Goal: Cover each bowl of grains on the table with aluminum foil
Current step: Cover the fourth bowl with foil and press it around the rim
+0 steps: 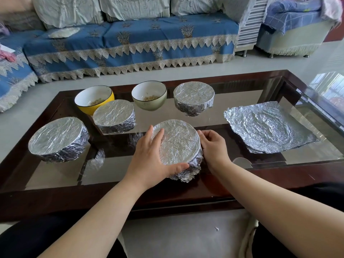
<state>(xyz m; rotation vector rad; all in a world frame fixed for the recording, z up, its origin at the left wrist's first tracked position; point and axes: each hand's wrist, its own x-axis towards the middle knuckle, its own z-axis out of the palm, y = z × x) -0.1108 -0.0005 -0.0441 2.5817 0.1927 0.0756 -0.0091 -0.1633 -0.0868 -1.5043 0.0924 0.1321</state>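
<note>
A foil-covered bowl (178,144) stands near the front of the glass table (275,84). My left hand (149,159) grips its left side, fingers lying on the foil top and thumb along the near rim. My right hand (212,146) cups its right side with curled fingers. Three more foil-covered bowls stand at the left (57,138), middle (114,116) and back right (193,98). A yellow bowl (95,99) and a pale green bowl (149,95) at the back are uncovered, with grains inside. A loose foil sheet (268,127) lies flat to the right.
The table has a dark wooden frame (55,198) and a lower shelf seen through the glass. A blue-covered sofa (130,43) runs behind the table. My knees are under the near edge. A small foil scrap (216,229) lies on the floor.
</note>
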